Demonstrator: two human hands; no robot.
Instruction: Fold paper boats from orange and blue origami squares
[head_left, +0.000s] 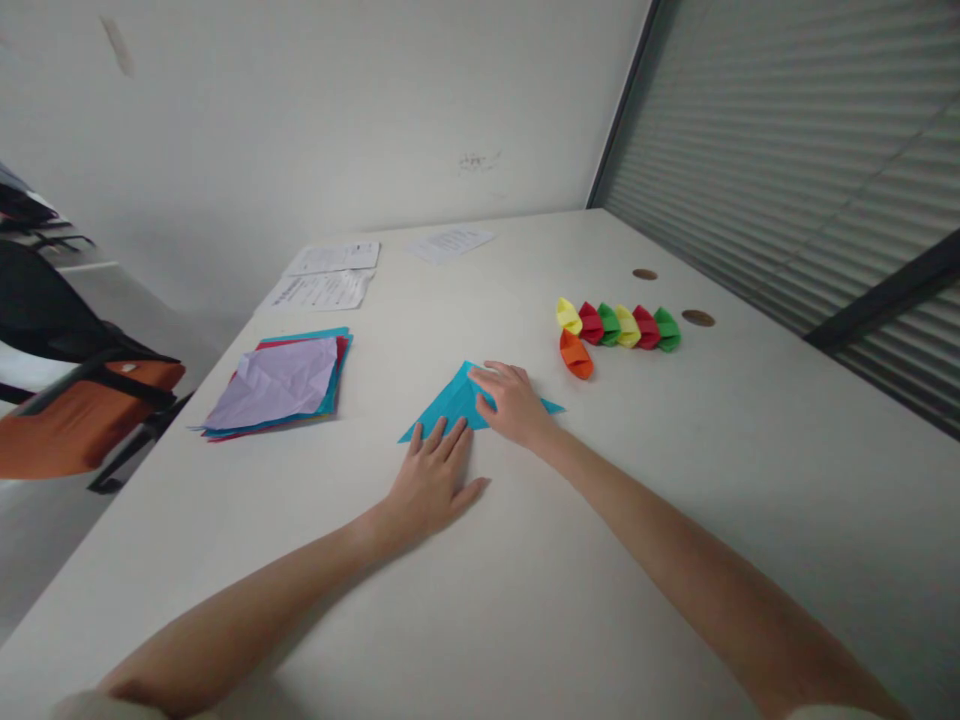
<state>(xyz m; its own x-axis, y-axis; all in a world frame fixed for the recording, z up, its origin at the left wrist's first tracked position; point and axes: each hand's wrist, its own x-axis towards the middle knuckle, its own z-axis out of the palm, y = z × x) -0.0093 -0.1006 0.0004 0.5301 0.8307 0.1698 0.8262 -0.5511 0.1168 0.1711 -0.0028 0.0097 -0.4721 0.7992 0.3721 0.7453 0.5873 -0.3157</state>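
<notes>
A blue sheet of paper (448,398), folded into a triangle, lies flat on the white table with its peak pointing away from me. My left hand (433,472) lies flat with fingers spread, its fingertips on the lower left edge of the paper. Across the right half rests my right hand (511,402), fingers stretched out and thumb apart, covering much of that side. Only the blue right corner shows beyond it. Neither hand grips anything.
To the left is a stack of coloured paper (277,380), lilac on top. Several folded paper pieces (627,326) form a row at right, with an orange one (576,355) nearer me. Printed sheets (330,275) lie farther back. An orange chair (82,410) stands left of the table.
</notes>
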